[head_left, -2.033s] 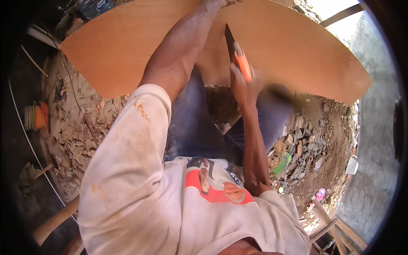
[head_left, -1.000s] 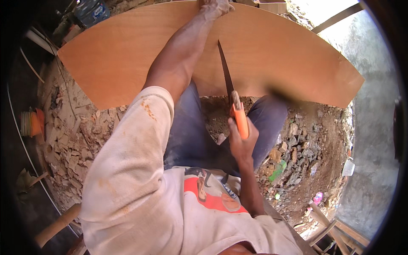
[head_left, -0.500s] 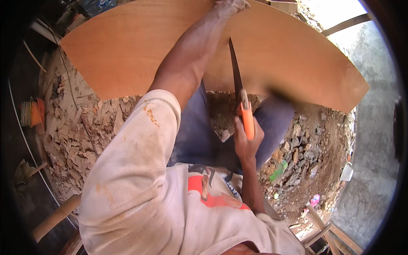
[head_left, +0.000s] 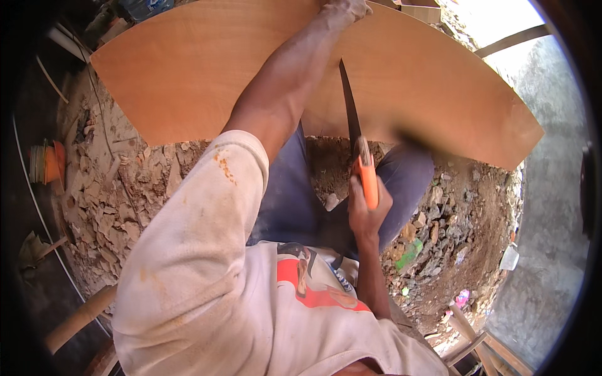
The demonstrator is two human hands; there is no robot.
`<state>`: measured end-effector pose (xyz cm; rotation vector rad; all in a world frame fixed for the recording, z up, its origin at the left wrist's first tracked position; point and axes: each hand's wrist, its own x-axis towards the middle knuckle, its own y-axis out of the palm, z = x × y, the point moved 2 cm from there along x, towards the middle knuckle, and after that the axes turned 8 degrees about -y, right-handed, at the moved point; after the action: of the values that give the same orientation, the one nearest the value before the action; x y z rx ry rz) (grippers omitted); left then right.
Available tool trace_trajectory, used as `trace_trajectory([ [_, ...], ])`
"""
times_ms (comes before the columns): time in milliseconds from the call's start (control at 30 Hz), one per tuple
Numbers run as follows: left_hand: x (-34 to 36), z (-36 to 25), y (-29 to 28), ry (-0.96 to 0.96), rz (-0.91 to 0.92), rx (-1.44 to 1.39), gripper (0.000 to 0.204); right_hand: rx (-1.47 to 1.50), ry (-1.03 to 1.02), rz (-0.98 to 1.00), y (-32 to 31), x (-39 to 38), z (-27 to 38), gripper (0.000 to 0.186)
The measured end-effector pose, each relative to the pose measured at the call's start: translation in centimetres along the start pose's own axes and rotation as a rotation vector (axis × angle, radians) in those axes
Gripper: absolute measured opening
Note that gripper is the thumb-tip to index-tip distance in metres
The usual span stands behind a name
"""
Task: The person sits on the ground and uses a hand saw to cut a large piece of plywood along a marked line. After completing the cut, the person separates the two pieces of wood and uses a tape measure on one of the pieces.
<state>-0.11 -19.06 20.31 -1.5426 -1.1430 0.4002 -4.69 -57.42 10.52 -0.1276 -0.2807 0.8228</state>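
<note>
- The wide tan board (head_left: pixel 182 75) lies crosswise in front of the person, its near edge meeting the trousered legs (head_left: pixel 282 188), which probably serve as a rest and lift it off the rubble (head_left: pixel 103 219).
- The left hand (head_left: pixel 347 9) sits on the far edge, near the middle, arm stretched across the board; this looks like bracing, to keep the sheet from sliding or rocking. Its fingers are bent at that edge, but I cannot tell whether they pinch the sheet or only press on it.
- The right hand (head_left: pixel 370 210) has its fingers closed around the orange handle of the saw (head_left: pixel 368 178), just off the near edge and between the knees, a place that likely leaves the elbow free.
- The blade runs from the handle over the near edge, its tip pointing toward the far edge, right of the braced forearm (whether the teeth sit in a cut, I cannot make out).
- Against two seconds ago, the saw is drawn back: then the right hand was at the near edge and the tip closer to the far one. Against half a second ago, little differs; the left hand stays at the far edge.
</note>
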Motion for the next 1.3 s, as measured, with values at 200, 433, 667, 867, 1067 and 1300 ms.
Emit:
trace_trajectory([
  [200, -0.8, -0.1, 0.5, -0.011, 0.014, -0.015, 0.056, -0.121, 0.018, 0.067, 4.0, 10.8, 0.4, 0.023],
  [433, -0.4, 0.3, -0.2, -0.008, 0.001, -0.002, 0.057, -0.085, 0.0, 0.002, 0.3, 0.1, 0.4, 0.018],
  [667, -1.2, 0.3, -0.3, -0.013, 0.014, -0.018, 0.058, -0.11, 0.006, 0.05, 3.9, 9.0, -0.8, 0.019],
  [867, -1.4, 0.1, -0.3, -0.008, 0.013, -0.016, 0.058, -0.096, 0.017, -0.016, -0.3, -2.1, 1.2, 0.014],
  [1067, -2.0, 0.1, 0.0, 0.0, 0.023, -0.014, 0.059, -0.185, -0.009, 0.015, 4.2, 9.7, -1.4, 0.02],
  [1300, -1.9, -0.3, -0.2, -0.003, 0.016, -0.012, 0.06, -0.038, 0.048, -0.002, -0.8, -2.1, -0.7, 0.018],
])
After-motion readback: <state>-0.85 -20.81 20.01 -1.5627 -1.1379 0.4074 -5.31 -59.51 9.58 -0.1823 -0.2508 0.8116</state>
